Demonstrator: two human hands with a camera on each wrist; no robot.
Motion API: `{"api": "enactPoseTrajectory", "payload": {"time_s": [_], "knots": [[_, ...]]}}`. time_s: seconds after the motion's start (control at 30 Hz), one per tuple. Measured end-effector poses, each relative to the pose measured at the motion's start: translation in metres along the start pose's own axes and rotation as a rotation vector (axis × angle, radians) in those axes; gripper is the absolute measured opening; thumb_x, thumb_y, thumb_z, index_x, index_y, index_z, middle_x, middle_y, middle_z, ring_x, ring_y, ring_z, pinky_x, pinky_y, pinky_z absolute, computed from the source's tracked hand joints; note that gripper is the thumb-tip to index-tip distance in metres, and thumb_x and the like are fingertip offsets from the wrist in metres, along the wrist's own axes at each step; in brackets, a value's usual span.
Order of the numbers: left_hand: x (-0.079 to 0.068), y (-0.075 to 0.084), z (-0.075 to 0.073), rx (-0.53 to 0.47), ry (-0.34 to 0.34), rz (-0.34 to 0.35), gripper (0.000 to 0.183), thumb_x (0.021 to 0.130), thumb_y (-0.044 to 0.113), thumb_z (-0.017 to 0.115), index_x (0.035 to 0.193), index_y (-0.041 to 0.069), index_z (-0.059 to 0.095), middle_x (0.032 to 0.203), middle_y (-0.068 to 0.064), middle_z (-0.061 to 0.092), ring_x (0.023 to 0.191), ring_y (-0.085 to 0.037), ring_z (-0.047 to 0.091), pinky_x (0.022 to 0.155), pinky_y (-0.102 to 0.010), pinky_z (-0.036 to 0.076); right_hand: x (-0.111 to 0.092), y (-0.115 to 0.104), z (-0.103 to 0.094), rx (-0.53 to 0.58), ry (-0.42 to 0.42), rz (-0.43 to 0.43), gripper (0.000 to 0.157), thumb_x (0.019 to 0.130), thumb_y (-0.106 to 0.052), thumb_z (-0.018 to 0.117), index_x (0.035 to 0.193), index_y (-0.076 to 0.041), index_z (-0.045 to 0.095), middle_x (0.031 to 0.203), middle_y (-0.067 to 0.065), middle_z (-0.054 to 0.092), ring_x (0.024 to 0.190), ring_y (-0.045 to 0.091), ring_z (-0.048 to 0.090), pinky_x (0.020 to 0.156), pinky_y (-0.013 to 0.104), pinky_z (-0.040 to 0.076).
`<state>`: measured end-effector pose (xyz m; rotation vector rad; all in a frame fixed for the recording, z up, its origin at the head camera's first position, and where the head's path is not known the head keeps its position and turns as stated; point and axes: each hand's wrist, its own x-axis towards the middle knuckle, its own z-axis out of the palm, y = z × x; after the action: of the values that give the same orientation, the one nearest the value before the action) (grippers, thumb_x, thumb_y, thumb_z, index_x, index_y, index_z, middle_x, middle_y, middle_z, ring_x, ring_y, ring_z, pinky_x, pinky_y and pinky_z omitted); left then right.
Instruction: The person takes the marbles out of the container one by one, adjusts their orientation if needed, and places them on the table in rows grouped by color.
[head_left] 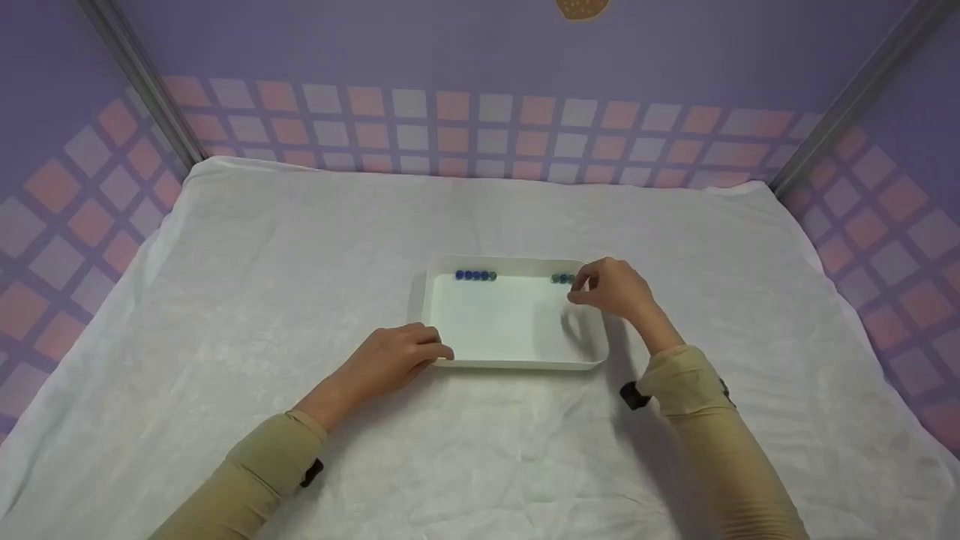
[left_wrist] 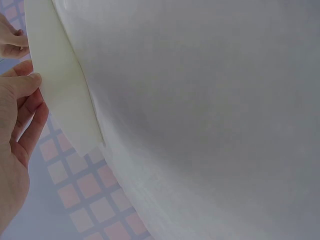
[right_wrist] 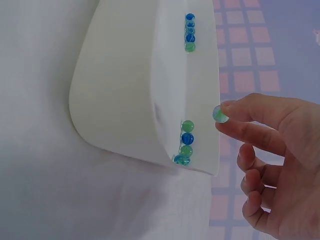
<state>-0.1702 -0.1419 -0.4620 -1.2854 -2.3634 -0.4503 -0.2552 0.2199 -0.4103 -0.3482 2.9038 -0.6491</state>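
A shallow white tray [head_left: 487,322] sits on the cloth in front of me. My left hand [head_left: 390,356] holds its near left corner, thumb and fingers on the rim. Over the right part of the tray, my right hand [head_left: 619,289] pinches a pale green and clear glass marble [right_wrist: 220,114] between thumb and index finger, other fingers curled. Along the far wall inside, a row of blue marbles [head_left: 472,275] ending in a green one lies left. A second row of green and blue marbles [right_wrist: 187,139] reaches the far right corner, partly hidden by my hand in the head view.
A wrinkled white cloth [head_left: 315,240] covers the table under the tray. Purple panels with pink and white squares [head_left: 450,139] stand behind and at both sides, joined by grey corner posts [head_left: 142,79].
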Motion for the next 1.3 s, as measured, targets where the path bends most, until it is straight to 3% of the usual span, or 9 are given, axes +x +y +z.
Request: {"api": "enactPoseTrajectory", "payload": {"time_s": [0.37,0.7,0.93,1.3], "knots": [[0.000,0.000,0.001,-0.005,0.001,-0.005,0.023,0.089,0.000,0.068,0.095,0.021,0.075,0.087,0.004,0.064,0.076,-0.010,0.061,0.058,-0.022,0.048,-0.014,-0.009,0.005,0.143,0.097,-0.135,0.011,0.088,-0.025,0.075,0.090,-0.015,0.077,0.084,0.006,0.062,0.071,0.019,0.050,0.061,0.031,0.039],[-0.001,-0.001,0.001,-0.005,0.000,-0.003,0.021,0.090,0.002,0.068,0.095,0.021,0.075,0.087,0.004,0.064,0.076,-0.010,0.061,0.059,-0.022,0.048,-0.027,-0.032,0.005,0.179,0.159,-0.188,0.008,0.087,-0.026,0.076,0.089,-0.018,0.077,0.087,0.006,0.063,0.077,0.020,0.052,0.070,0.033,0.042],[-0.001,-0.001,0.000,-0.005,-0.009,-0.009,0.021,0.091,0.002,0.067,0.097,0.021,0.075,0.087,0.004,0.064,0.076,-0.010,0.060,0.059,-0.022,0.048,-0.034,-0.044,0.008,0.184,0.209,-0.250,0.010,0.087,-0.027,0.076,0.090,-0.018,0.076,0.088,0.008,0.066,0.084,0.029,0.057,0.075,0.035,0.043],[-0.001,0.000,-0.001,-0.016,-0.003,-0.009,0.022,0.090,0.001,0.067,0.096,0.020,0.075,0.087,0.004,0.064,0.076,-0.010,0.060,0.060,-0.022,0.049,-0.049,-0.055,0.025,0.261,0.240,-0.340,0.006,0.087,-0.024,0.077,0.091,-0.019,0.076,0.084,0.002,0.066,0.079,0.014,0.056,0.073,0.031,0.046]]}}
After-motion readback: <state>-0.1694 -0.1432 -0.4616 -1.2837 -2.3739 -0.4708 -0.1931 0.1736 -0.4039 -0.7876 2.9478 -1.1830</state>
